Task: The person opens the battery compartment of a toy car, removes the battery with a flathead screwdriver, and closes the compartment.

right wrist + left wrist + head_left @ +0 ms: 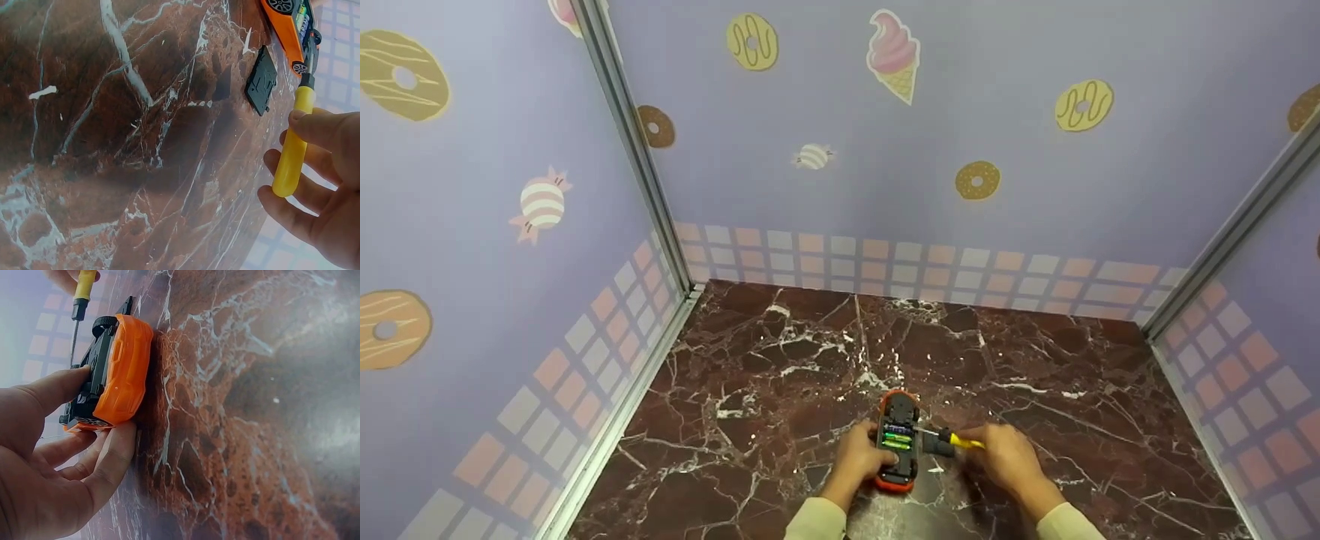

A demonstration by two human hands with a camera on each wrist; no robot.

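An orange toy car (897, 480) lies upside down on the marbled surface, its black underside facing up and its battery bay uncovered. Green batteries (897, 442) and a darker one sit in the bay. My left hand (856, 454) grips the car from the left, thumb on the underside and fingers along the side, as the left wrist view also shows. In my right hand (1005, 454) is a screwdriver with a yellow handle (295, 146); its metal shaft reaches to the battery bay. Beside the car lies a black battery cover (261, 81), right of it in the head view.
Dark red marbled tabletop (735, 450) with white veins extends around the hands. Purple walls (840, 195) with sweets and pastel squares stand at the back and both sides, joined by metal corner posts (630, 135).
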